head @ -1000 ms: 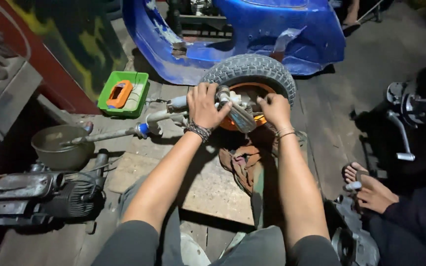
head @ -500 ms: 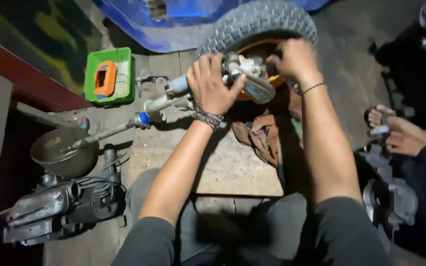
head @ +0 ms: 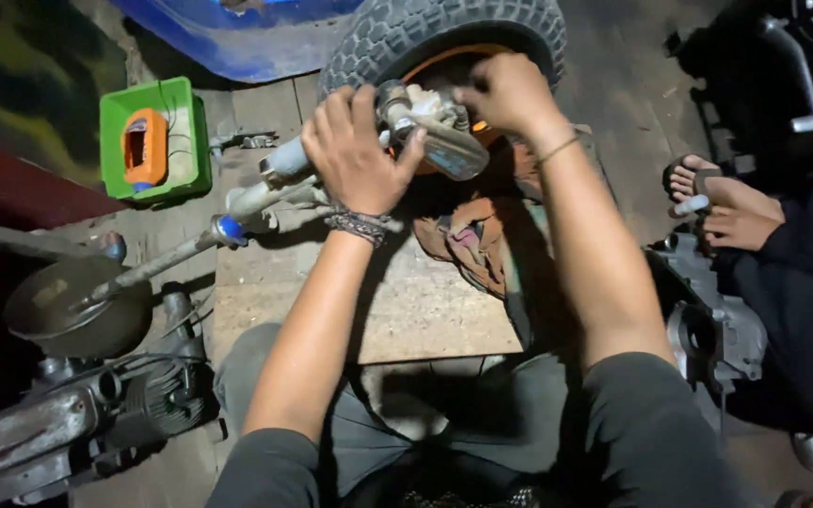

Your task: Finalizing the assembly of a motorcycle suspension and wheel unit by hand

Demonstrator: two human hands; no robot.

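Observation:
My left hand, with a braided band at the wrist, grips the grey metal assembly that sits at the hub of a small knobby tyre with an orange rim. My right hand is closed on the far side of the same metal part, against the rim. A grey shaft with a blue tip runs left from the assembly across the floor. A crumpled rag lies under the part, on a wooden board.
A green tray with an orange device sits at the left. A small engine and a round metal pan lie at lower left. Blue bodywork stands behind. Another person's sandalled foot and hand are at the right, by a metal casing.
The camera has moved closer and tilted down, so the wheel sits higher in view. Both hands stay on the metal assembly, the left one shifted further over its top.

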